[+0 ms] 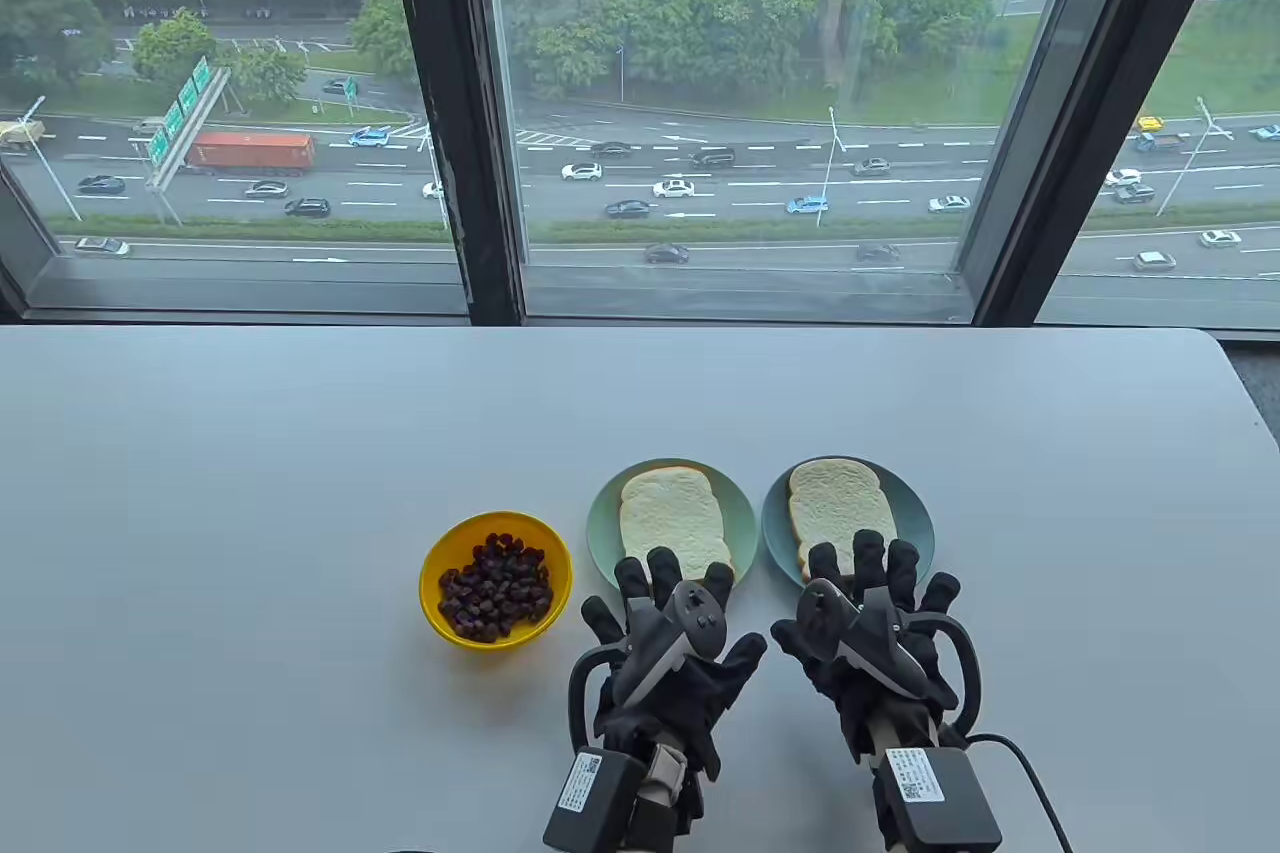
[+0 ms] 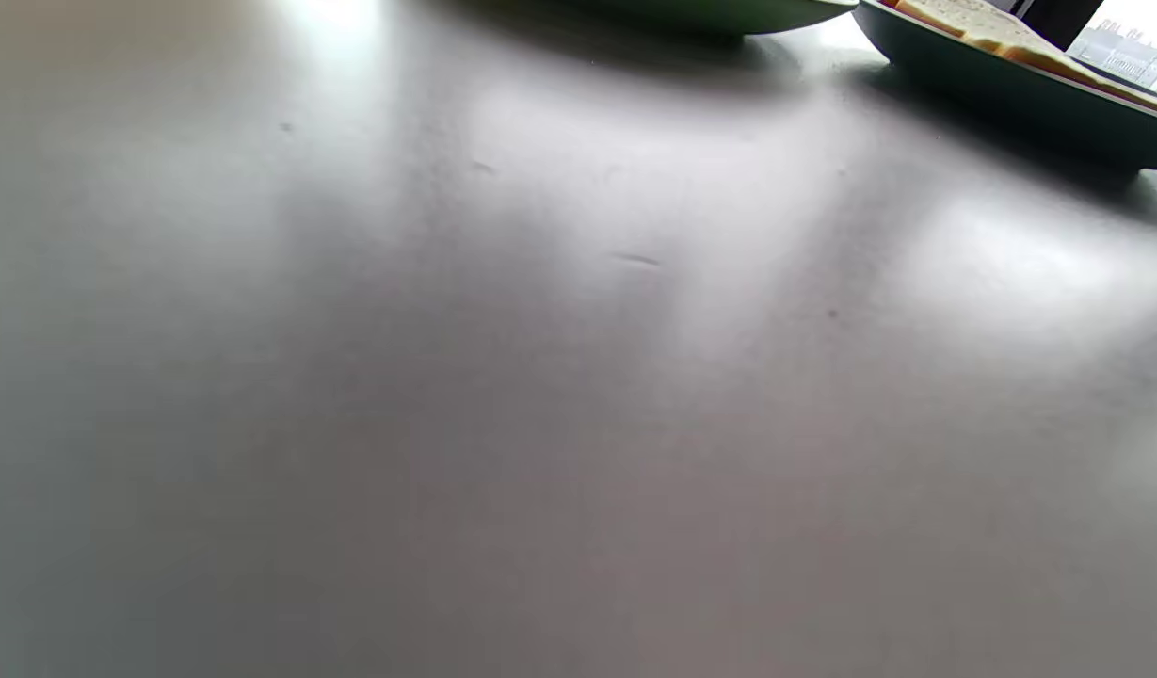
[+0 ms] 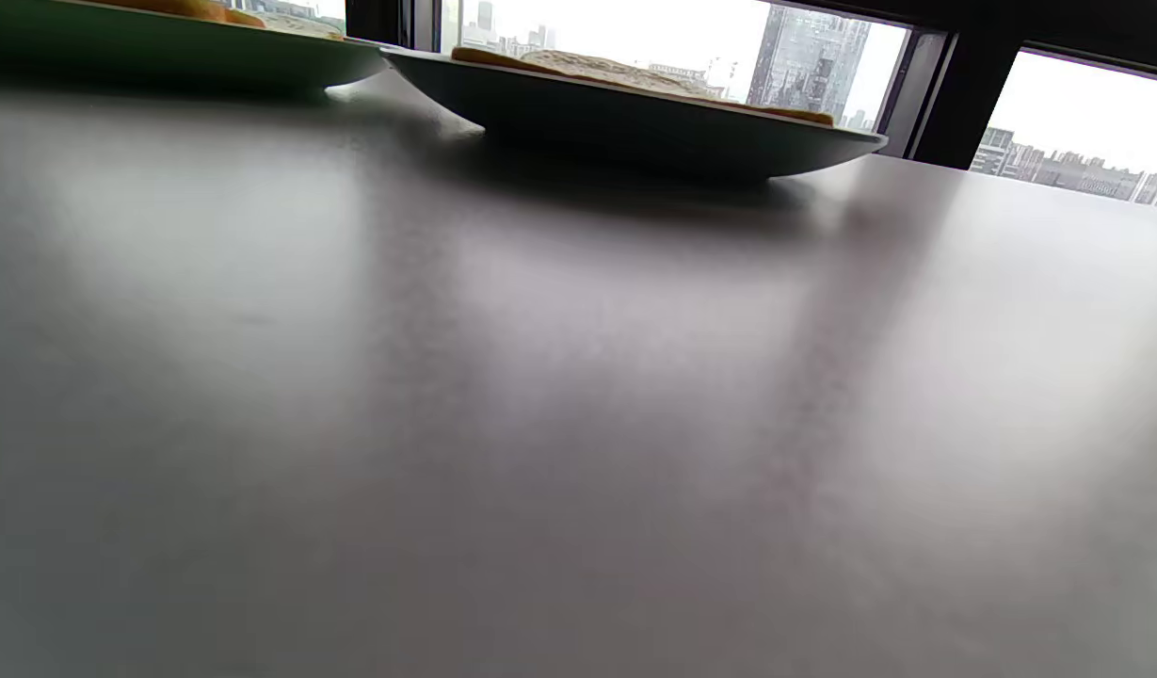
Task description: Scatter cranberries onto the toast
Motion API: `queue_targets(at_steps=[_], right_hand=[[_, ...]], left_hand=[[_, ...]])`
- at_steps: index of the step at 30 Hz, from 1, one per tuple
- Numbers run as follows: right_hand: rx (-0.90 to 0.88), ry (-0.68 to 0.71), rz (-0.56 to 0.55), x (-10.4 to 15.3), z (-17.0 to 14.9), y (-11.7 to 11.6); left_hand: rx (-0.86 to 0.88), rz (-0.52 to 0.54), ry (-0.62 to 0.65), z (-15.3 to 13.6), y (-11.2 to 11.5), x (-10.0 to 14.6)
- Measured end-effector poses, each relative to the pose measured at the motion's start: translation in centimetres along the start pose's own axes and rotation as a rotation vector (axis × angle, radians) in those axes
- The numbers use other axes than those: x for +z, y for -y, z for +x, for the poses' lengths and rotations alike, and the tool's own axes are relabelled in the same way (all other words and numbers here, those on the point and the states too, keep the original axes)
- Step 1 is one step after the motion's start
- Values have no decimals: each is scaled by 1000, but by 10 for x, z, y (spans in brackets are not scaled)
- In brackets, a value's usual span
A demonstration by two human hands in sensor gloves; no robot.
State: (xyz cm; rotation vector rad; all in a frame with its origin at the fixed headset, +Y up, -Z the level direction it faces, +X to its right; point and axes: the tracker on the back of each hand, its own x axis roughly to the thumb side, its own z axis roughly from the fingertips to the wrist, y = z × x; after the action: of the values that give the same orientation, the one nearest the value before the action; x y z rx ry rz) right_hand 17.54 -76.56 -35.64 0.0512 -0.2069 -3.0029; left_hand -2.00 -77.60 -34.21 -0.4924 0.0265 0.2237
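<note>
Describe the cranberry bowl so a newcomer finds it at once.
Start at the grey table under the window and look to its near middle, where three dishes sit in a row. The yellow bowl is the leftmost, beside two pale green plates of bread. It alone is yellow and holds dark cranberries.

Flat, overcast daylight enters through the window [image 1: 720,123] beyond the desk [image 1: 250,453]. The table view is sharp and evenly lit, with soft shadows falling toward the near edge. Both wrist views are blurred and dim; the desk shows pale glare patches, and the sky outside is blown out white.
</note>
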Motion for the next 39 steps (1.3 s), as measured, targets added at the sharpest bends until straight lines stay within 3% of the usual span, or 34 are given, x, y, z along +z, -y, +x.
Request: queue_targets(at_steps=[9, 22, 32, 35, 39], right_hand=[[28, -6, 11, 1, -1, 1], [37, -10, -1, 1, -2, 2], [53, -8, -9, 0, -3, 2], [64, -10, -14, 0, -4, 3], [54, -23, -2, 0, -8, 1]], left_hand=[[3, -12, -23, -3, 0, -2], [17, 84, -70, -14, -15, 2], [113, 146, -195, -50, -46, -3], [226, 114, -258, -67, -58, -6], [276, 155, -348, -96, -67, -9]])
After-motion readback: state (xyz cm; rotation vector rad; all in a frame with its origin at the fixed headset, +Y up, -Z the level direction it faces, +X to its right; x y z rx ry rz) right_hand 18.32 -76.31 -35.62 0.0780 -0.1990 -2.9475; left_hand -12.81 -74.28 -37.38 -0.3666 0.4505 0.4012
